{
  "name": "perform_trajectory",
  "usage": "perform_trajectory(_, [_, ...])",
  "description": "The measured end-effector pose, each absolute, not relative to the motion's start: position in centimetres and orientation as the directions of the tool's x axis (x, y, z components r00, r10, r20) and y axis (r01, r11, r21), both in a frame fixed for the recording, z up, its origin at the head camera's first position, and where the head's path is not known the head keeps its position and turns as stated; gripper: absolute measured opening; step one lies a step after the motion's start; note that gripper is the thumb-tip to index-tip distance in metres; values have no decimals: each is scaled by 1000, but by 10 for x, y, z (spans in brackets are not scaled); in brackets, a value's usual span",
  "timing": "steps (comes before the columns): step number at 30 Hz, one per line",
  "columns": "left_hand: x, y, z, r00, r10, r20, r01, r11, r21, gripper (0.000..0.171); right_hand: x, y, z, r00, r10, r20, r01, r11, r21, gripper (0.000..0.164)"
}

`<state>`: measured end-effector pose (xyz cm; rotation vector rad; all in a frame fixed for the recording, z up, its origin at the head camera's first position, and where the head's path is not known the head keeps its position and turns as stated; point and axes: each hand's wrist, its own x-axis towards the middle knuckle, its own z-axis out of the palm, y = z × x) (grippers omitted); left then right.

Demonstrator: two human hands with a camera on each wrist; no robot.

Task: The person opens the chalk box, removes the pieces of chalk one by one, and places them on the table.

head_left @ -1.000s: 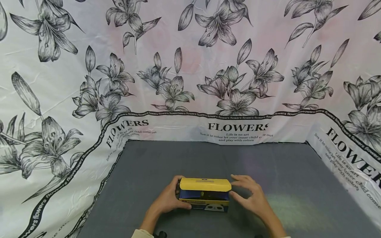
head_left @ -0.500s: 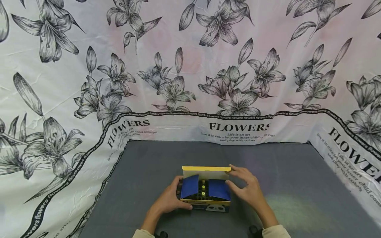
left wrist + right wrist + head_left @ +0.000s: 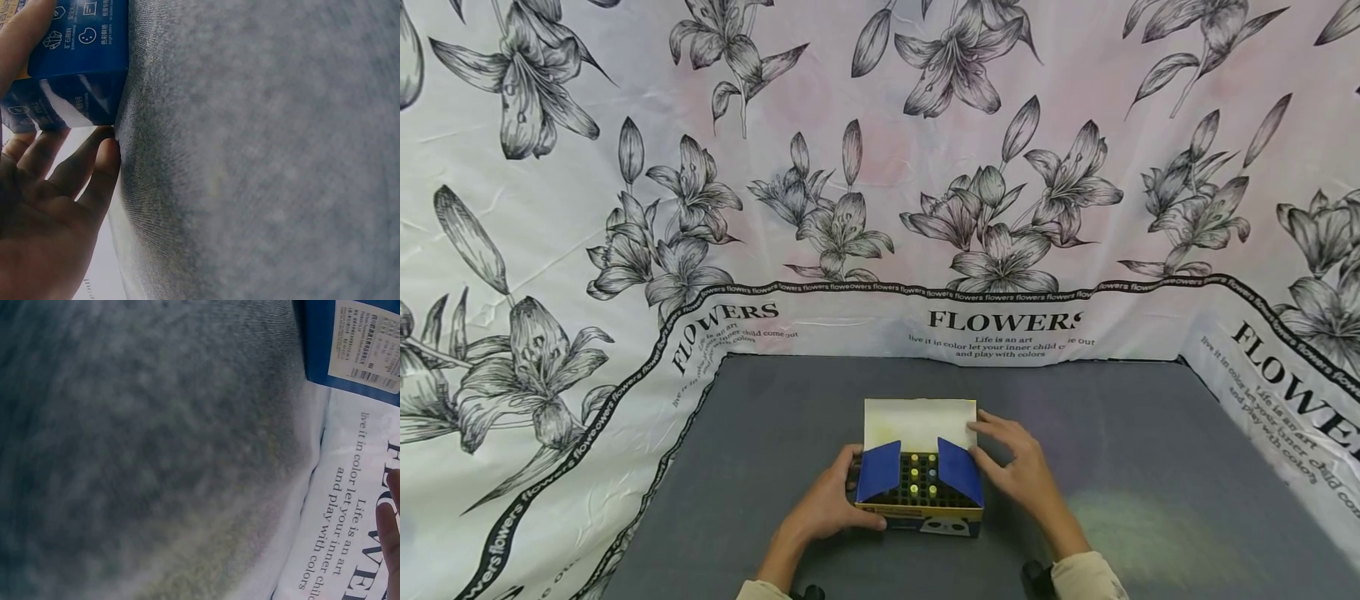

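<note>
A blue and yellow cardboard box [image 3: 917, 517] with a panda face on its front stands on the grey table in the head view. Its lid [image 3: 917, 423] is raised at the back, pale inside showing. Two blue flaps [image 3: 878, 473] stand partly lifted. Between them, several small sticks with yellowish or bluish ends sit in a dark grid; their kind is unclear. My left hand [image 3: 823, 504] grips the box's left end, thumb along the front; the left wrist view shows its fingers against the end face. My right hand [image 3: 1026, 471] has fingertips at the lid's right edge, thumb by the right flap.
A grey table surface [image 3: 775, 417] spreads around the box. White cloth with printed lilies [image 3: 820, 325] rises behind it and along both sides. In the right wrist view, a label with a barcode [image 3: 365, 347] is on the box's blue side.
The yellow lid has swung up and back from over the box. Both blue flaps have lifted apart, uncovering the sticks. My right hand rose with the lid; the left stayed on the box.
</note>
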<state>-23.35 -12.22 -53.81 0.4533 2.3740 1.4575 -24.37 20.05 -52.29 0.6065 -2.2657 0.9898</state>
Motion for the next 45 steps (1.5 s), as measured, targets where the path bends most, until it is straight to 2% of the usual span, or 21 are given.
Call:
perform_trajectory(10, [-232,-122,-539,-894,438,-95,107,414,904,101,-247,202,-528,-840,-143,524,-489,616,-617,34])
perform_trajectory(15, [-232,-121,-539,-892,442,-95,95,389,916,100,-245,203,-525,-898,-137,419,-418,570,-708,33])
perform_trajectory(20, [-231,-120,-539,-894,439,-85,102,386,917,100,-244,203,-519,-944,-155,290,-327,516,-791,31])
perform_trajectory(24, [-231,-120,-540,-893,443,-74,113,382,917,101,-251,206,-528,-960,-164,226,-278,520,-808,30])
perform_trajectory(30, [-230,-120,-536,-892,443,-86,101,381,919,102,-249,203,-524,-931,-169,324,-363,534,-764,33])
perform_trajectory(38, [-226,-123,-530,-899,428,-92,107,420,901,111,-235,195,-508,-838,-195,510,-517,582,-627,39])
perform_trajectory(41, [-223,-125,-526,-911,406,-67,132,442,887,111,-227,195,-504,-828,-229,512,-535,594,-600,44])
perform_trajectory(45, [-221,-124,-517,-933,360,4,193,491,849,102,-218,195,-499,-851,-257,458,-506,634,-586,54])
